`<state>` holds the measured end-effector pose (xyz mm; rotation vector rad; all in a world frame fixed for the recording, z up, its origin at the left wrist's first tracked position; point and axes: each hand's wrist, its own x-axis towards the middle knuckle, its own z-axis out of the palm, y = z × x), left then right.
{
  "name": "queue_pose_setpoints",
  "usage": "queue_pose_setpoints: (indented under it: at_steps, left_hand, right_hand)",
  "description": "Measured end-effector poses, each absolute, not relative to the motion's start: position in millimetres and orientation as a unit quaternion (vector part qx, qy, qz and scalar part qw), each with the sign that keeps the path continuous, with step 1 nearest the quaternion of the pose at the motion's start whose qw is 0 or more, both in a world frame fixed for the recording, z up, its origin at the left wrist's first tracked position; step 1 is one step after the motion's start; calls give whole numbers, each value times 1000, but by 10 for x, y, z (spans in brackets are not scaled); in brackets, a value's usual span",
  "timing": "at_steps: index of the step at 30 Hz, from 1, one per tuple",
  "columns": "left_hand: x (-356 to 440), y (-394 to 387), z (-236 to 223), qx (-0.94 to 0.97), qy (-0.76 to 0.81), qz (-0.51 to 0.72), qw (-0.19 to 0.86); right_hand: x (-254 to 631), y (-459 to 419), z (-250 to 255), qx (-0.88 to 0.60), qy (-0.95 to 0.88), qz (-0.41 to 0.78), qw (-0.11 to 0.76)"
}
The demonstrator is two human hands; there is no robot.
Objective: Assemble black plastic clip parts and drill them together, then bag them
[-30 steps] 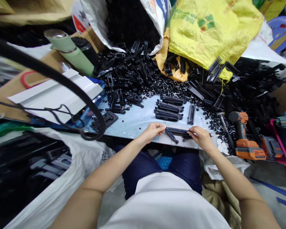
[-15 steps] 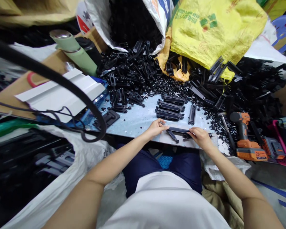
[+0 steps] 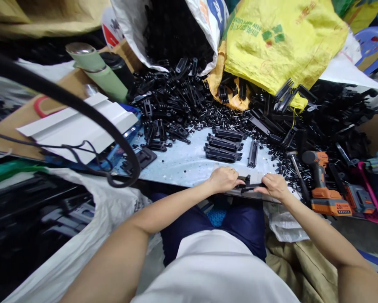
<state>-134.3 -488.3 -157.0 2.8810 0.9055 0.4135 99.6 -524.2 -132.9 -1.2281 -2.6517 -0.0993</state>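
Observation:
At the table's front edge, my left hand (image 3: 226,179) is closed around one end of a black plastic bracket (image 3: 253,185). My right hand (image 3: 273,186) pinches the other end, its thumb along the lower side. A thin arm of the bracket shows between the hands; the ends are covered by my fingers. Just behind, several finished-looking black folded brackets (image 3: 223,154) lie stacked in a row on the light blue table top (image 3: 179,166). To their right lies a narrow black part (image 3: 252,153), set lengthwise away from me.
Heaps of loose black parts (image 3: 173,101) and small screws (image 3: 220,118) cover the back. An orange cordless drill (image 3: 326,185) and a hammer (image 3: 299,172) lie at right. A black cable (image 3: 81,109) arches across the left, near a green flask (image 3: 103,73). A yellow sack (image 3: 286,46) stands behind.
Both hands have shifted right and slightly nearer to me with the black bracket. My left hand has turned over it, closer to the right hand; the long flat face no longer shows.

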Motion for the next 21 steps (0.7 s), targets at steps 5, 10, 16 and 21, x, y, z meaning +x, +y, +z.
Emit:
queue_pose_setpoints:
  at_steps: [5, 10, 16, 21]
  left_hand:
    - [-1572, -5386, -1145, 892, 174, 357, 214]
    - [-1645, -5623, -968, 832, 183, 410, 325]
    - [-1740, -5287, -1188, 883, 400, 131, 210]
    - [-1630, -5074, -1254, 848, 511, -46, 133]
  right_hand:
    - [606, -5570, -737, -219, -915, 230, 250]
    - [309, -5771, -810, -223, -816, 400, 353]
    - [394, -5517, -1109, -442, -853, 245, 131]
    - [246, -5305, -1106, -512, -854, 40, -83]
